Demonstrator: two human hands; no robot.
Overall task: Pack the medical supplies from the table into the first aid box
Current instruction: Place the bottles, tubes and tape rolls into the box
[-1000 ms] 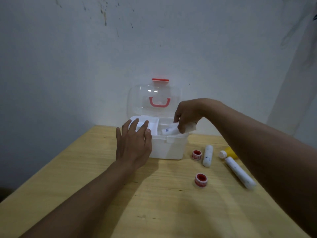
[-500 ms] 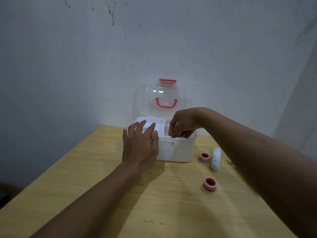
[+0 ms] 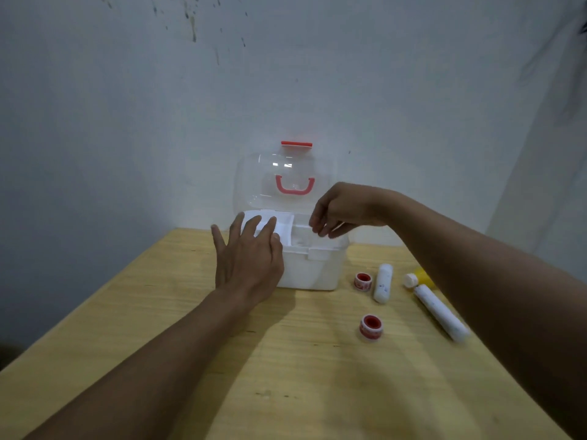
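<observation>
First aid box (image 3: 313, 271): white, at the far end of the wooden surface (image 3: 286, 369), against the wall. Clear lid (image 3: 282, 182) stands upright and open; red handle (image 3: 295, 186) and red latch (image 3: 296, 143) visible on it. White tray compartments show inside; contents too washed out to identify.

Left hand (image 3: 249, 257): lies flat against the front left corner of the box, fingers (image 3: 254, 225) spread and extended over the rim, gripping nothing.

Right hand (image 3: 341, 209): hovers above the right compartment, fingers loosely curled and pointing down, apparently empty.

Supplies on the surface, right of the box: one red tape roll (image 3: 363, 281) just beside the box; a short white roll (image 3: 383, 282) lying next to it; a second red tape roll (image 3: 370, 327) nearer the camera; a long white roll (image 3: 441, 312) lying diagonally; a yellow bottle (image 3: 416, 277) with a white cap at its far end, partly hidden by the right forearm.
</observation>
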